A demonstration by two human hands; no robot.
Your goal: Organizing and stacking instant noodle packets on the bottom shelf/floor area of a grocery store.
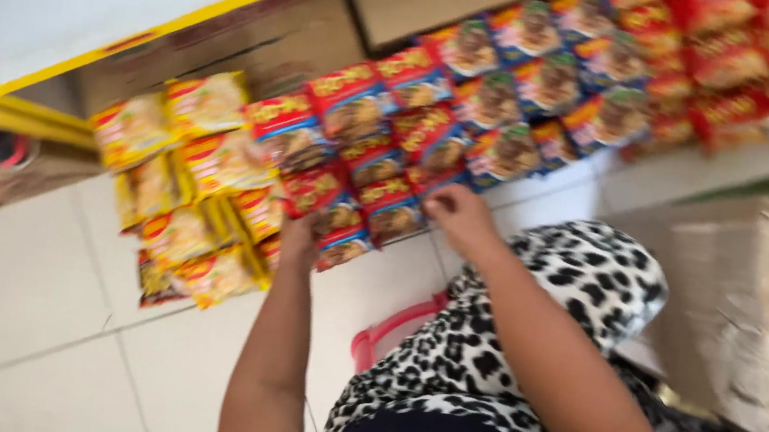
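Note:
Rows of red and blue snack packets (386,136) stand packed on a low shelf, with yellow packets (199,180) to their left. My left hand (298,239) rests against the lower edge of the red and blue row, its fingers blurred and partly hidden by a packet. My right hand (457,218) is a little to the right, its fingers pinched on the edge of a red and blue packet (395,215) in the bottom row. Both forearms reach up from the bottom of the view.
A black-and-white spotted garment (585,284) covers my knee under the right arm, with a pink plastic object (388,332) beside it. A cardboard box (724,294) stands at the right, more red packets (728,54) lie farther along, and a yellow-edged shelf board (162,14) runs above. The floor (22,296) is pale tile.

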